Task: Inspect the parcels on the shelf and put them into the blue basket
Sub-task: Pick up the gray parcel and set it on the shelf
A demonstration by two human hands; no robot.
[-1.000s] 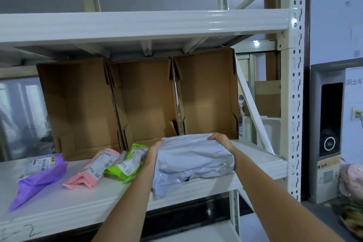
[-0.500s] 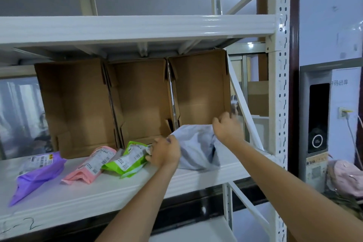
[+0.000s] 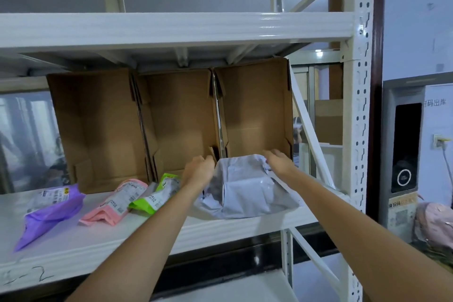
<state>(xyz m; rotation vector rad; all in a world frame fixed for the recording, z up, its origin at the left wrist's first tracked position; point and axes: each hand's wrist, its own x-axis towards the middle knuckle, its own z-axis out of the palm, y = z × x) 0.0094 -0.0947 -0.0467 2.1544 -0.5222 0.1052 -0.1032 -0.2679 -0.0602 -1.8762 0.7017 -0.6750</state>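
White shelf [image 3: 73, 243]: three open cardboard boxes [image 3: 181, 120] stand along the back; purple bag [image 3: 49, 213], pink bag [image 3: 117, 203] and green bag [image 3: 157, 193] lie left of the arms. Grey parcel [image 3: 245, 191] rests at the shelf's right end before the right box, long axis roughly left to right, far edge raised. Left hand [image 3: 198, 171] and right hand [image 3: 279, 162] grip its top corners.

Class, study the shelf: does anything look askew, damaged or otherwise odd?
The grey parcel, gripped by the left hand and right hand, is crumpled and overhangs the shelf edge. The purple parcel, pink parcel and green parcel lie skewed.
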